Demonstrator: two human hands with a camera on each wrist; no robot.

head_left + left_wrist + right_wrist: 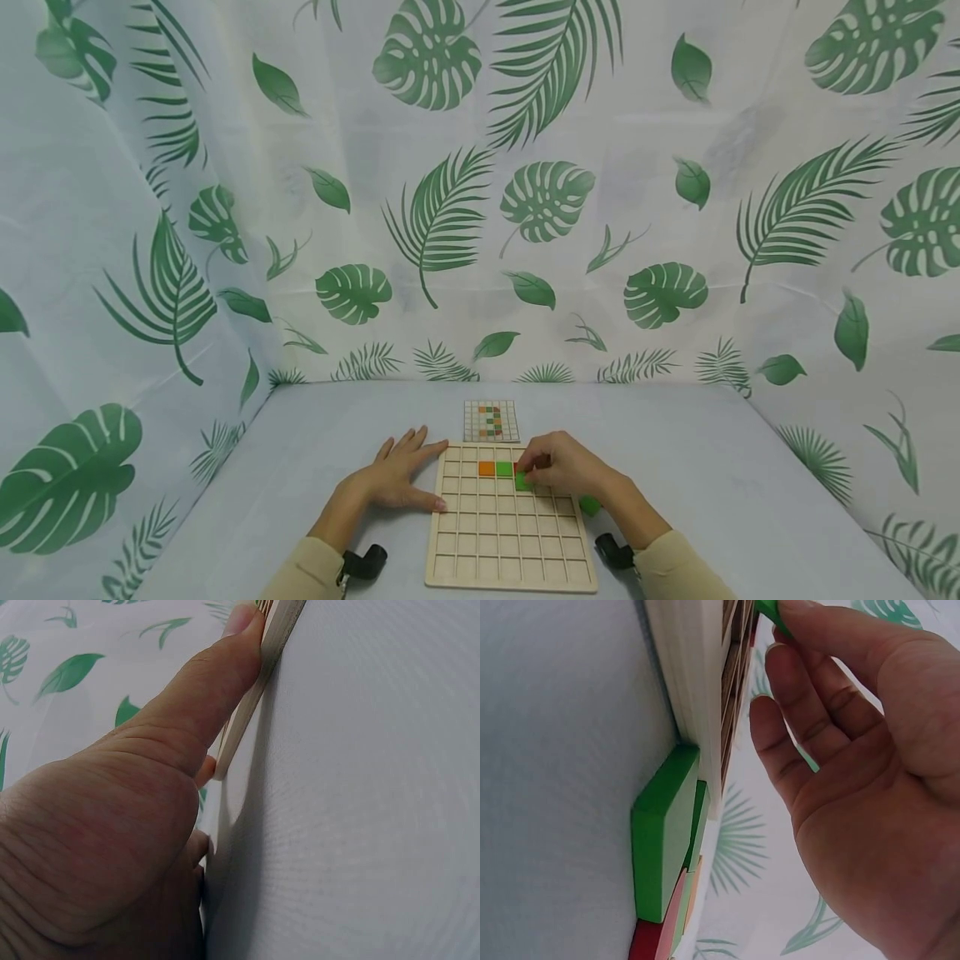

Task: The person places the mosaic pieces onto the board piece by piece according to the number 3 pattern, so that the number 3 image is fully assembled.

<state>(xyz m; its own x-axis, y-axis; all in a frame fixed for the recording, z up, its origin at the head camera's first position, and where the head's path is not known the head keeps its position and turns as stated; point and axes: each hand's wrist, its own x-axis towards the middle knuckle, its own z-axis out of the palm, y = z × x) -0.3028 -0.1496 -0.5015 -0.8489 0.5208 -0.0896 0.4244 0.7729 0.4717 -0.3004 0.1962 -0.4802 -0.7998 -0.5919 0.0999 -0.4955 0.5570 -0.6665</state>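
A wooden grid board (510,546) lies flat on the table. My left hand (397,473) rests at its left edge with fingers spread, and the thumb (217,682) presses against the board's side in the left wrist view. Over the upper right cells, my right hand (573,467) pinches a green square tile (522,482) between thumb and fingertips, tilted in the right wrist view. An orange tile (487,468) and another green tile (504,469) sit in the second row of cells. Beside them is a red tile, mostly hidden by the right hand.
A small card (491,421) with a coloured grid pattern lies just beyond the board. Loose tiles are by the board's right side: a green one (664,832), a red one (645,941) and several more behind. A leaf-print curtain (480,208) surrounds the table.
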